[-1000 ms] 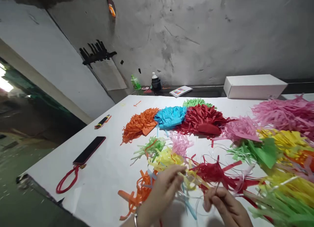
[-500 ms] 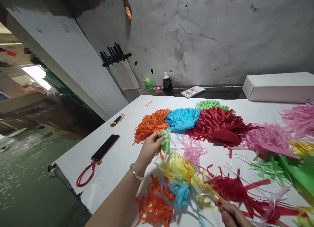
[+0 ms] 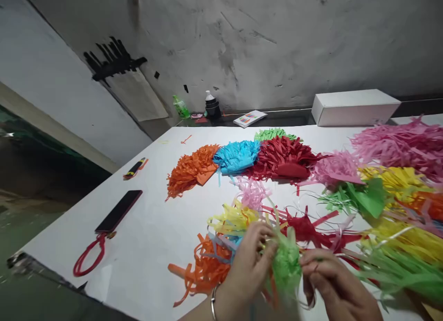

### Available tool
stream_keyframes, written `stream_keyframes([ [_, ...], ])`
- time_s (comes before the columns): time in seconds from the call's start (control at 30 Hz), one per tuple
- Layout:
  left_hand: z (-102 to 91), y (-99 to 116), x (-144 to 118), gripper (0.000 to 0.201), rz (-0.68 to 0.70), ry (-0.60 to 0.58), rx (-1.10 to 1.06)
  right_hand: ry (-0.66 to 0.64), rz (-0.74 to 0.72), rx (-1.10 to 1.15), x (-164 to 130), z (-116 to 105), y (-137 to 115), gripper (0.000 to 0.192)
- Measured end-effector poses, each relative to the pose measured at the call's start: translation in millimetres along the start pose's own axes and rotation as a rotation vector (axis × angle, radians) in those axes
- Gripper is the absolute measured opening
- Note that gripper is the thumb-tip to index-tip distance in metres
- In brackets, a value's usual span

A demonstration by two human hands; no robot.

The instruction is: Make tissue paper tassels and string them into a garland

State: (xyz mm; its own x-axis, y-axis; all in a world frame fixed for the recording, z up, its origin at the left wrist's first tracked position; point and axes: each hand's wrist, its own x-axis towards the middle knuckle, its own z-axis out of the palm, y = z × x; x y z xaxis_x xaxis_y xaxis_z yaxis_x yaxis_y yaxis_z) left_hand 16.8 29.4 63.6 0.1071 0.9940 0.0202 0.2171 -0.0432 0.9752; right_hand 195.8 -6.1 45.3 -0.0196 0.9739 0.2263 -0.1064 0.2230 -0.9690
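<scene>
My left hand (image 3: 249, 264) and my right hand (image 3: 328, 279) meet low in the view, both closed around a bunched green paper tassel (image 3: 285, 264). It hangs on a string of tassels: orange (image 3: 204, 270), yellow (image 3: 232, 218), pink (image 3: 252, 194) and red (image 3: 304, 228), lying on the white table (image 3: 148, 228). A thin white ribbon (image 3: 341, 228) runs among them. A bracelet sits on my left wrist.
Piles of fringed paper lie beyond: orange (image 3: 188, 168), blue (image 3: 235, 155), dark red (image 3: 282, 157), pink (image 3: 398, 143), yellow and green at right. A phone (image 3: 119, 211) with a red strap lies left, near the table's edge. A white box (image 3: 355, 107) and bottles stand by the wall.
My left hand reached out to a green tassel near the orange pile, then brought it back. Now both hands hold it close in front of me.
</scene>
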Motion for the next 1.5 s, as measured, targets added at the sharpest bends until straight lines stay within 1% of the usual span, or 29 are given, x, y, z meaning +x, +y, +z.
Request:
stream_keyframes([
  [0.03, -2.2, 4, -3, 0.02, 0.083, 0.056, 0.086, 0.017, 0.097, 0.11, 2, -3, -2, 0.018],
  [0.07, -3.6, 8, -5, 0.025, 0.148, 0.065, 0.139, 0.012, 0.186, 0.212, 3, -5, -4, 0.019],
  [0.1, -3.7, 13, -7, 0.028, 0.189, 0.003, 0.16, -0.013, 0.253, 0.296, 3, -5, -4, 0.018],
  [0.13, -2.1, 17, -9, 0.028, 0.205, -0.112, 0.155, -0.048, 0.297, 0.354, 3, -5, -3, 0.018],
  [0.17, 1.1, 20, -10, 0.026, 0.198, -0.234, 0.131, -0.071, 0.315, 0.381, 2, -5, -2, 0.018],
  [0.2, 5.3, 23, -11, 0.025, 0.176, -0.323, 0.09, -0.078, 0.311, 0.374, 0, -5, 0, 0.02],
  [0.23, 10.2, 24, -12, 0.028, 0.138, -0.366, 0.036, -0.068, 0.285, 0.331, -2, -6, 1, 0.021],
  [0.27, 14.9, 23, -12, 0.032, 0.091, -0.363, -0.025, -0.039, 0.248, 0.257, -4, -8, 3, 0.023],
  [0.37, 25.3, 16, -14, 0.038, -0.063, -0.289, -0.222, 0.095, 0.173, -0.04, -13, -16, 7, 0.021],
  [0.47, 30.2, 6, -17, 0.041, -0.289, -0.273, -0.452, 0.171, 0.193, -0.229, -24, -18, 6, 0.025],
  [0.53, 32.8, 1, -19, 0.044, -0.445, -0.278, -0.613, 0.199, 0.17, -0.309, -28, -14, 2, 0.027],
  [0.57, 34.1, -1, -20, 0.045, -0.501, -0.288, -0.671, 0.208, 0.138, -0.337, -28, -12, 1, 0.026],
  [0.63, 36.0, -3, -20, 0.046, -0.561, -0.304, -0.741, 0.166, 0.057, -0.375, -28, -9, -3, 0.024],
  [0.73, 36.4, -6, -18, 0.046, -0.578, -0.307, -0.78, 0.084, -0.035, -0.454, -25, -12, -6, 0.017],
  [0.87, 33.8, -10, -16, 0.047, -0.561, -0.319, -0.787, 0.097, -0.117, -0.495, -25, -18, -5, 0.011],
  [0.97, 32.6, -12, -17, 0.044, -0.554, -0.339, -0.8, 0.058, -0.156, -0.5, -25, -19, -5, 0.012],
  [1.13, 33.2, -13, -17, 0.045, -0.571, -0.379, -0.868, 0.064, -0.13, -0.522, -23, -19, -7, 0.012],
  [1.2, 33.6, -17, -16, 0.044, -0.563, -0.389, -0.88, 0.059, -0.122, -0.516, -23, -18, -7, 0.012],
  [1.33, 33.7, -24, -16, 0.04, -0.54, -0.395, -0.882, 0.091, -0.108, -0.508, -23, -17, -7, 0.014],
  [1.5, 33.2, -27, -17, 0.04, -0.543, -0.388, -0.872, 0.046, -0.113, -0.536, -22, -19, -6, 0.014],
])
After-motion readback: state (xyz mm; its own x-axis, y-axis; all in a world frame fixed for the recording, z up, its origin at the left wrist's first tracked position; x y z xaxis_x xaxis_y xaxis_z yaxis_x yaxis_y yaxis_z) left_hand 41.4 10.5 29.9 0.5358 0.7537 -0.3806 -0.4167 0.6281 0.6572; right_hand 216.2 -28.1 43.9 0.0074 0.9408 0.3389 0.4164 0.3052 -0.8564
